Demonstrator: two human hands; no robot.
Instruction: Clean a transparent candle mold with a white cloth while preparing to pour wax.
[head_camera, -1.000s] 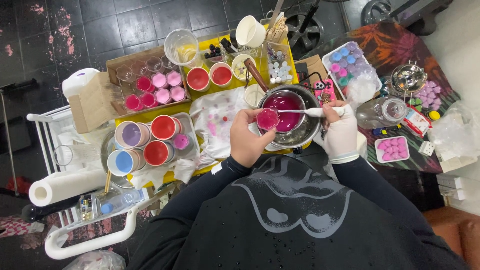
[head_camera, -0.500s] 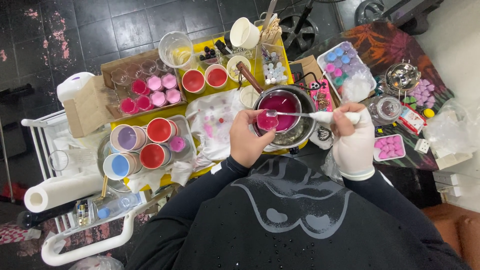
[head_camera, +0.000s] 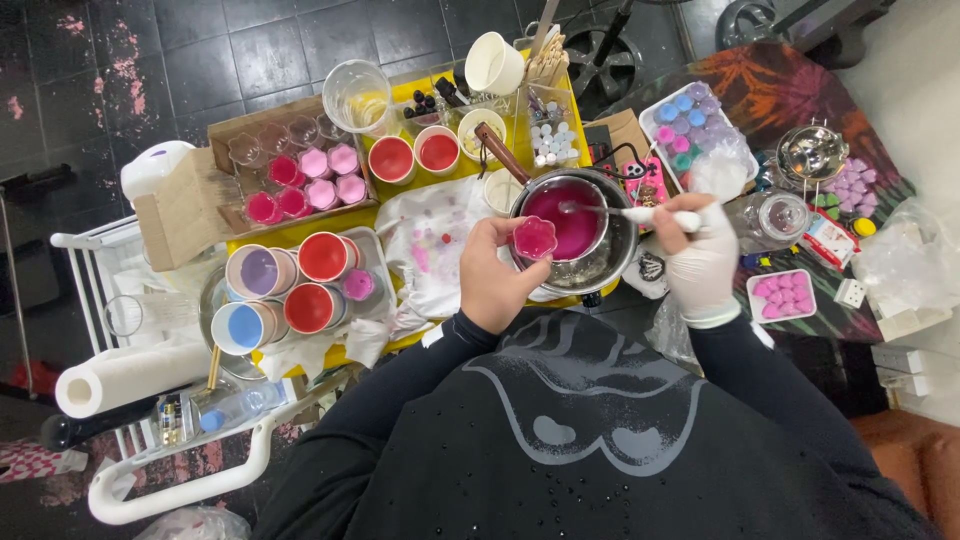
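This looks like a small craft workshop for pouring coloured wax or soap. A yellow bench (head_camera: 300, 232) is crowded with cups of red, blue and lilac liquid (head_camera: 285, 290), a metal melting pot (head_camera: 578, 232) of magenta fluid, a cardboard box of filled pink moulds (head_camera: 305, 180), trays of finished coloured pieces (head_camera: 690, 125) and a paper-towel roll (head_camera: 125, 378), over a dark, paint-spattered tile floor (head_camera: 130, 60).

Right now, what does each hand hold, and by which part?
The bare left hand grips a small flower-shaped pink mould by its rim; the gloved right hand holds a metal spoon by its white handle.
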